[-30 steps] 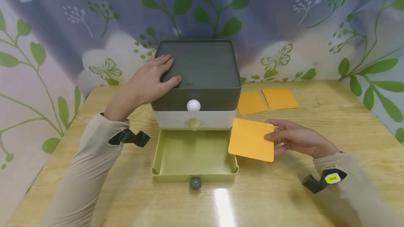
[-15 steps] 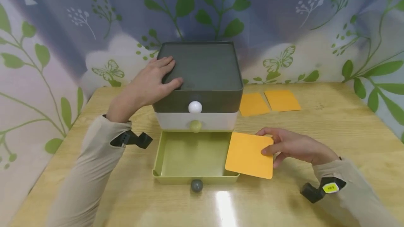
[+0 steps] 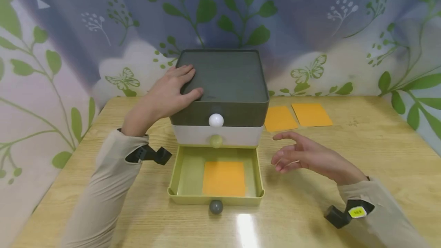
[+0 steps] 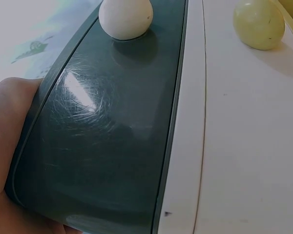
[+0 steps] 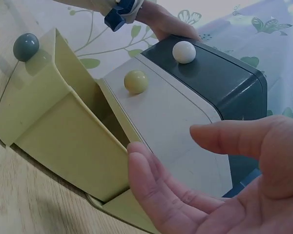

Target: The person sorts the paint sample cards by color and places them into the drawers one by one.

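Note:
A small three-tier drawer box (image 3: 224, 75) stands mid-table, with a dark grey top tier, a white middle one and a pulled-out yellow-green bottom drawer (image 3: 186, 171). Inside that drawer an orange square card (image 3: 224, 179) lies flat toward the front right. My left hand (image 3: 170, 91) rests on the box's top at its left front corner, fingers spread; in the left wrist view part of the hand shows beside the dark drawer front (image 4: 102, 122). Just right of the open drawer, my right hand (image 3: 303, 154) hovers with loosely bent fingers, thumb and fingers apart, holding nothing.
Two more orange cards (image 3: 311, 115) lie on the wooden table (image 3: 375, 133) behind the right hand, one partly behind the box. Round knobs, white (image 3: 216, 120), yellow-green (image 3: 216, 141) and grey (image 3: 216, 207), stick out in front. A leaf-patterned curtain (image 3: 220, 10) hangs behind.
The orange card that my right hand pinched over the drawer's right side now lies in the drawer. That hand has let go and sits to the right; the left hand stays on the box.

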{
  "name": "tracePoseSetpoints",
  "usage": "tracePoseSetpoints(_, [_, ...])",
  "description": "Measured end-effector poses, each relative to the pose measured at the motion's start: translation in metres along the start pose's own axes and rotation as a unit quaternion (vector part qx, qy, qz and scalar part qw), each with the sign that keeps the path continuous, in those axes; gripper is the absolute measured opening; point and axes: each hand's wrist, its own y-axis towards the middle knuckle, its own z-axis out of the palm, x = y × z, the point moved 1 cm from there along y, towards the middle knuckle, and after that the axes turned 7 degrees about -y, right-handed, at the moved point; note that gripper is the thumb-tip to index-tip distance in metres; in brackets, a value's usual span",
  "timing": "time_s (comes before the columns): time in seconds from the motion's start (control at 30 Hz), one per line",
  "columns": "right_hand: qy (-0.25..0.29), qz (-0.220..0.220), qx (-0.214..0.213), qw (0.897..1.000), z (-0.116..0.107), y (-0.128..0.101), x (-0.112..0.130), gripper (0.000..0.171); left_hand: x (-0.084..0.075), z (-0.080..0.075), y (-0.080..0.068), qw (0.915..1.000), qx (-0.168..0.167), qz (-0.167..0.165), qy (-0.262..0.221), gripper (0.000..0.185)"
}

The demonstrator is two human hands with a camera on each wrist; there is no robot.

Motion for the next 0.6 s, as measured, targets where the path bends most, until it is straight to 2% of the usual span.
tracePoseSetpoints(0.13, [-0.026, 0.006, -0.013, 1.000, -0.012, -0.003, -0.003, 0.055, -0.002, 0.000, 0.003, 0.9999, -0.005, 0.011, -0.002, 0.070])
tracePoseSetpoints(0.33, [-0.088, 0.042, -0.087, 0.991, -0.051, -0.009, -0.003, 0.054, -0.002, 0.001, 0.000, 0.9998, -0.013, 0.013, -0.008, 0.069])
tracePoseSetpoints(0.43, [-0.141, 0.067, -0.136, 0.978, -0.072, -0.010, 0.001, 0.060, -0.002, 0.001, -0.004, 0.9996, -0.020, 0.013, -0.017, 0.069])
tracePoseSetpoints(0.6, [-0.215, 0.142, -0.210, 0.943, -0.100, -0.006, -0.002, 0.081, -0.001, 0.004, -0.005, 0.9986, -0.031, 0.021, -0.037, 0.068])
